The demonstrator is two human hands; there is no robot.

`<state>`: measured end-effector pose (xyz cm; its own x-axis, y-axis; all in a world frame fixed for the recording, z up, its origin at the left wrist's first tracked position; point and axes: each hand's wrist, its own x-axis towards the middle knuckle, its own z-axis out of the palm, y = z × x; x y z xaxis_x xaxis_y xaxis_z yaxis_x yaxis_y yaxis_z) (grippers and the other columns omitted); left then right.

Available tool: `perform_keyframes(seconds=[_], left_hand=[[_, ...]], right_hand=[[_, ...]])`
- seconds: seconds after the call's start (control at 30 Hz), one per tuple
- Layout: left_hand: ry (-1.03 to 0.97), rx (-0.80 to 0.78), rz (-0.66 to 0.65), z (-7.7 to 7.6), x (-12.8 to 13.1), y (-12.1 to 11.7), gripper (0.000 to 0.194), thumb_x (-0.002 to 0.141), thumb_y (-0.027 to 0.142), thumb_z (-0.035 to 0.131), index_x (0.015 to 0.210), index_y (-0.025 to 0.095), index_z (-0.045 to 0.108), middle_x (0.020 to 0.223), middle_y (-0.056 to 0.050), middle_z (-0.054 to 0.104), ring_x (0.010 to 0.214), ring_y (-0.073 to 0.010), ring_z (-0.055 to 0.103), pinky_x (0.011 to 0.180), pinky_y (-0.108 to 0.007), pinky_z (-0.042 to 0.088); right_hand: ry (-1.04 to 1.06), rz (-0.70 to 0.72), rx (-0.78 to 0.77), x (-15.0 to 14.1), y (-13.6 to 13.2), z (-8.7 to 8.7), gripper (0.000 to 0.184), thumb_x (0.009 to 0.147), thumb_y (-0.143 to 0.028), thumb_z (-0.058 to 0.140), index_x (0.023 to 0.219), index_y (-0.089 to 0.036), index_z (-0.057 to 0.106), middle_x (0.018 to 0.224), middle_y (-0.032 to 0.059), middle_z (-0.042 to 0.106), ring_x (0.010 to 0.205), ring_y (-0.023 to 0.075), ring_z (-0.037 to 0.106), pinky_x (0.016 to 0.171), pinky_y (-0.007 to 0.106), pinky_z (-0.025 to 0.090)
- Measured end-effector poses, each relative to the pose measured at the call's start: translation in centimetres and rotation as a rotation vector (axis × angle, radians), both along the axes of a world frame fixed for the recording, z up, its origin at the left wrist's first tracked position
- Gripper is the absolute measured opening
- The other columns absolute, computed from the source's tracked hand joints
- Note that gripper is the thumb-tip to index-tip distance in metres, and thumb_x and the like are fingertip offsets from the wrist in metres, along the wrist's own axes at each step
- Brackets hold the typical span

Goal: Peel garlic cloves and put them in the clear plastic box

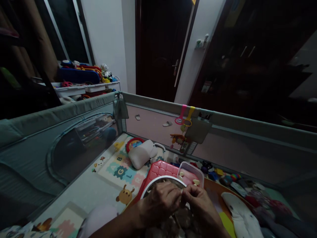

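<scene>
My left hand and my right hand meet above a white-rimmed bowl. Both are closed, thumbs and fingertips pinched together. A tiny pale bit shows between them, too small to name. Dim brownish-grey contents lie in the bowl under my hands, partly hidden by them. Just beyond my right hand is a clear plastic container holding a few pale pieces that look like peeled garlic cloves. It rests partly on a red padded-looking surface.
A playpen with grey-green padded rails and mesh walls surrounds me. On its printed mat lie a white cushion-like object and a red round toy. More toys and cloth line the right side. Pink and yellow straps hang from the rail.
</scene>
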<state>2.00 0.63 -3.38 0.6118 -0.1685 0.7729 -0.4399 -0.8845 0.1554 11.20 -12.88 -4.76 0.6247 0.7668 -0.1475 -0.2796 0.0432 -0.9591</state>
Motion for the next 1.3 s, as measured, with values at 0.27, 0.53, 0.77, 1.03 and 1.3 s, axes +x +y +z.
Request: perform_keyframes(seconds=[0.27, 0.53, 0.77, 1.03, 1.3], left_hand=[[-0.044, -0.044, 0.071, 0.0, 0.0, -0.4, 0.031, 0.094, 0.014, 0.030, 0.072, 0.015, 0.051, 0.060, -0.003, 0.059, 0.055, -0.0154, 0.057, 0.049, -0.026, 0.046], [0.060, -0.212, 0.054, -0.9, 0.1, 0.1, 0.032, 0.096, 0.022, 0.028, 0.073, 0.017, 0.050, 0.065, -0.003, 0.060, 0.060, -0.0155, 0.058, 0.056, -0.026, 0.046], [0.087, -0.253, 0.193, -1.0, 0.3, 0.1, 0.030, 0.094, 0.018, 0.029, 0.073, 0.017, 0.050, 0.064, -0.003, 0.059, 0.057, -0.0151, 0.057, 0.053, -0.025, 0.045], [0.409, -0.086, 0.316, -2.4, 0.4, 2.7, 0.012, 0.079, 0.007, 0.051, 0.071, 0.014, 0.056, 0.069, -0.004, 0.064, 0.065, -0.0177, 0.062, 0.059, -0.026, 0.049], [0.589, -0.125, 0.083, -2.1, 0.1, 2.2, 0.017, 0.075, 0.002, 0.055, 0.080, 0.014, 0.065, 0.076, -0.004, 0.070, 0.070, -0.0158, 0.065, 0.063, -0.021, 0.051]], right_hand=[[-0.018, -0.042, 0.004, -0.4, 0.2, -0.1, 0.036, 0.059, -0.045, 0.080, 0.052, -0.014, 0.063, 0.052, 0.0031, 0.065, 0.052, 0.0133, 0.053, 0.056, 0.025, 0.038], [0.044, 0.015, 0.013, -0.6, 0.5, 0.7, 0.035, 0.057, -0.043, 0.082, 0.054, -0.013, 0.063, 0.054, 0.0021, 0.064, 0.053, 0.0115, 0.052, 0.056, 0.023, 0.037], [0.136, 0.054, -0.043, -0.5, 0.0, 1.0, 0.030, 0.054, -0.039, 0.084, 0.057, -0.013, 0.067, 0.052, 0.0009, 0.064, 0.049, 0.0098, 0.051, 0.051, 0.021, 0.033], [0.061, 0.014, -0.056, 1.0, -1.5, 1.6, 0.029, 0.053, -0.039, 0.084, 0.065, -0.015, 0.074, 0.055, 0.0004, 0.062, 0.053, 0.0097, 0.048, 0.053, 0.022, 0.034], [0.183, -0.108, 0.019, 0.9, -0.7, 0.5, 0.035, 0.052, -0.037, 0.085, 0.078, -0.018, 0.072, 0.056, -0.0028, 0.057, 0.051, 0.0096, 0.045, 0.052, 0.023, 0.035]])
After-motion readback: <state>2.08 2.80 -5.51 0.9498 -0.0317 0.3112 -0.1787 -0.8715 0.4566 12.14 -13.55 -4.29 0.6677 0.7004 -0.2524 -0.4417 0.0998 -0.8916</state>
